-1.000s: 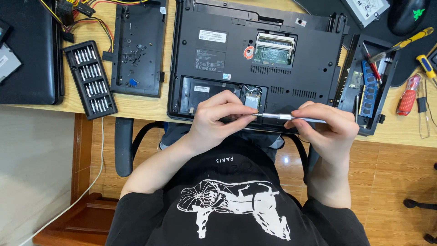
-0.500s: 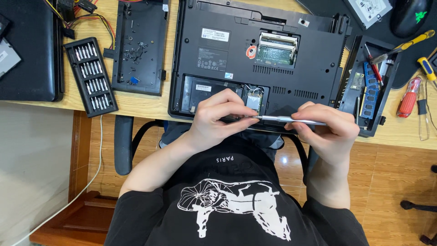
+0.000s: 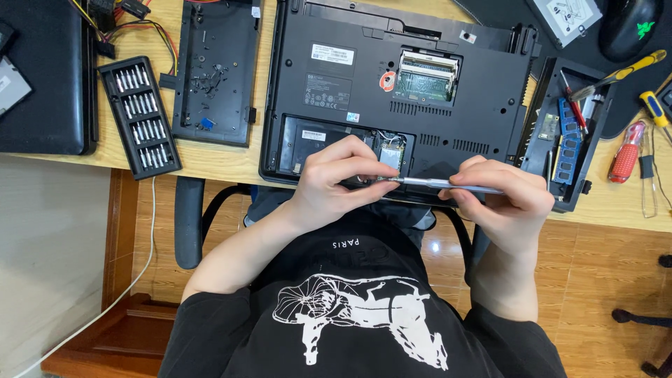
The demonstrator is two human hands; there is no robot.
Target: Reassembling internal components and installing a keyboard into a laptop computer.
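Laptop (image 3: 420, 84) covers already off; both hands, left hand (image 3: 336, 182) and right hand (image 3: 507, 203), pinch the screwdriver (image 3: 437, 183), bit swap unfinished, screws left.

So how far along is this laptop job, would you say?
Done: two covers are off the upturned laptop, and one removed panel lies beside it. In hand: the right hand holds a slim silver screwdriver level, while the left hand pinches its tip end at the laptop's near edge. Left: the open bays are still uncovered, and the bit case lies open.
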